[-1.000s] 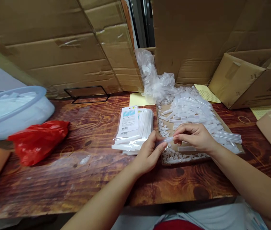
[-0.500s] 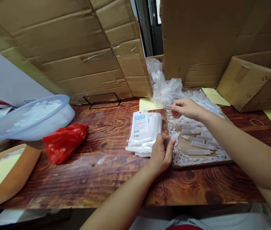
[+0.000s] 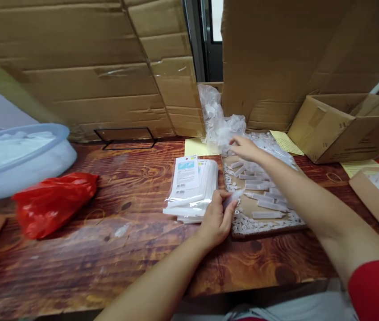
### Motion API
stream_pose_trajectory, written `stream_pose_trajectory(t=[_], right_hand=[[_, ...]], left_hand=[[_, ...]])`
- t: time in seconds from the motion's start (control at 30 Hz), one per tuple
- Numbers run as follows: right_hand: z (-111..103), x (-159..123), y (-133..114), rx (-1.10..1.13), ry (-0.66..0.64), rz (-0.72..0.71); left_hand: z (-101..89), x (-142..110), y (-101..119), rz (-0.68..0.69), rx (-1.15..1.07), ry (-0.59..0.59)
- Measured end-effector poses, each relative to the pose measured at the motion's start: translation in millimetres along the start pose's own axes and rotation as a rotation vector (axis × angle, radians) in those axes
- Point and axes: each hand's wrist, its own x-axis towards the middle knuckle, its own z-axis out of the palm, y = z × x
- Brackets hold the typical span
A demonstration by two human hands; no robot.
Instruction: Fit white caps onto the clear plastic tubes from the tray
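Observation:
My left hand [image 3: 216, 219] is closed around a translucent plastic tube [image 3: 235, 196] with a pointed tip, held at the left edge of a shallow cardboard tray [image 3: 243, 233]. Several similar tubes [image 3: 269, 204] lie in that tray among many small white plastic pieces [image 3: 251, 223]. Over the tray's far left part is my right hand [image 3: 243, 147], fingers bent, close to a crumpled clear plastic bag [image 3: 221, 127]. Whether its fingertips hold a small piece cannot be made out. Left of the tray lies a stack of clear packets [image 3: 192, 189] with a printed card [image 3: 186, 174].
A red plastic bag [image 3: 55, 203] and a pale blue basin [image 3: 25, 156] stand at the left. Cardboard panels [image 3: 85, 67] rise behind the table. At the right are an open carton [image 3: 336, 129], yellow sheets [image 3: 360, 168] and a cardboard container of white pieces [image 3: 373, 205].
The view has turned to the right, bringing more of the right-hand container into sight. My right hand still hovers near the clear bag, its fingers a little more extended. My left hand keeps the tube.

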Motion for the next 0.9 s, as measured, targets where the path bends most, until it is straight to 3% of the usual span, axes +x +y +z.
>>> stream_pose_trajectory(t=[0.07,0.17,0.2,0.3,0.37,0.43,0.53,0.63,0.73,0.9], right_hand=[[-23,-24,8,0.123,-0.048,-0.026],[-55,-74,25,0.672,-0.293,-0.066],[-62,-91,29,0.782,-0.309,-0.09],[-70,-132,36,0.96,-0.129,-0.174],[-62,-146,35,0.95,0.047,-0.235],[-44,-151,31,0.856,0.141,-0.294],[-14,-152,22,0.682,0.096,-0.398],[2,-153,18,0.588,0.007,-0.49],[0,-154,21,0.61,0.004,-0.467],[-15,-157,26,0.636,0.108,-0.455]], left_hand=[[1.2,1,0,-0.009,-0.024,0.001],[2.1,2,-1,-0.04,-0.025,0.017],[2.1,2,-1,-0.05,-0.022,0.02],[1.6,2,-1,-0.068,-0.017,0.02],[1.2,2,0,-0.073,-0.01,0.015],[0.9,3,0,-0.063,0.004,0.004],[0.8,3,0,-0.022,0.019,-0.032],[0.9,3,-1,-0.002,0.012,-0.065],[0.5,3,0,0.011,0.003,-0.068],[-0.9,3,4,0.014,0.012,-0.051]])
